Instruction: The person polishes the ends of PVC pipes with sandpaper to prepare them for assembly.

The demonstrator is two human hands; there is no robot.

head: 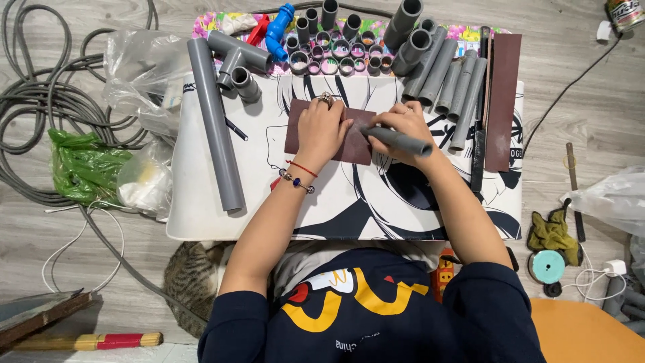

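i see my left hand (321, 129) flat, fingers spread, pinning the brown sandpaper sheet (329, 132) to the surface (201, 202). my right hand (403, 128) has a closed grip on a short grey pipe (398, 140), its end on the sheet. sanding seems midway; the pipe's end is hidden, and many cut pipes (447, 84) wait beyond.

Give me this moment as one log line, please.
left hand: pressing sandpaper sheet flat | right hand: holding short grey pipe on it

Left hand (321, 131) presses sandpaper (329, 134); right hand (402, 128) holds a grey pipe (398, 141).
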